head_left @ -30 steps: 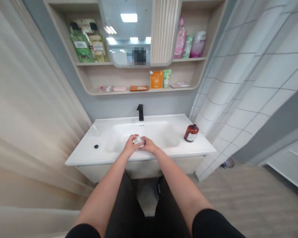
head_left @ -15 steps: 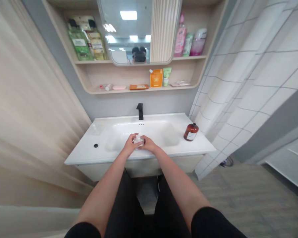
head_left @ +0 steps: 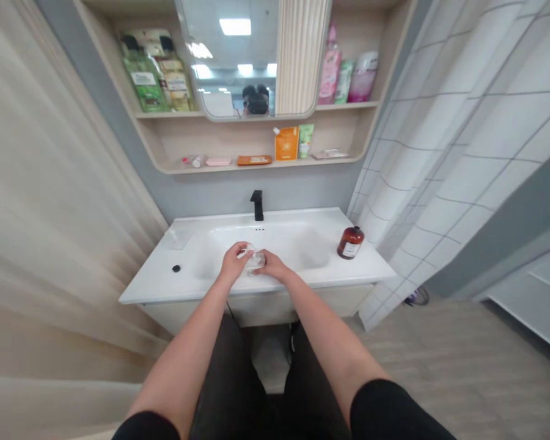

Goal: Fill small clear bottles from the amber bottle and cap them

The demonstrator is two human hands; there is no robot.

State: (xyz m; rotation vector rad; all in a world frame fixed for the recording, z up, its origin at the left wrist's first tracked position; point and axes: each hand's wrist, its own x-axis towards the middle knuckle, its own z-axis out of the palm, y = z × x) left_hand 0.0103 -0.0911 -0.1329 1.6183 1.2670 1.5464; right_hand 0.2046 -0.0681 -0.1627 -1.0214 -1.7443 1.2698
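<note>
Over the front of the white sink (head_left: 275, 235), both my hands meet around a small clear, whitish object (head_left: 255, 261). My left hand (head_left: 233, 263) is closed over its left side and top. My right hand (head_left: 271, 266) grips it from the right. What the object is I cannot make out. A black faucet (head_left: 257, 205) stands at the back of the basin, straight beyond my hands.
A brown bottle (head_left: 350, 242) stands on the counter at the right. A small black item (head_left: 176, 268) lies at the left of the counter. Shelves above hold green bottles (head_left: 153, 73), pink bottles (head_left: 346, 70) and an orange pouch (head_left: 286, 143). A tiled curtain (head_left: 440, 153) hangs right.
My left hand has lifted slightly on the small object and shifted left. The view has drifted a little. The right hand stays in place.
</note>
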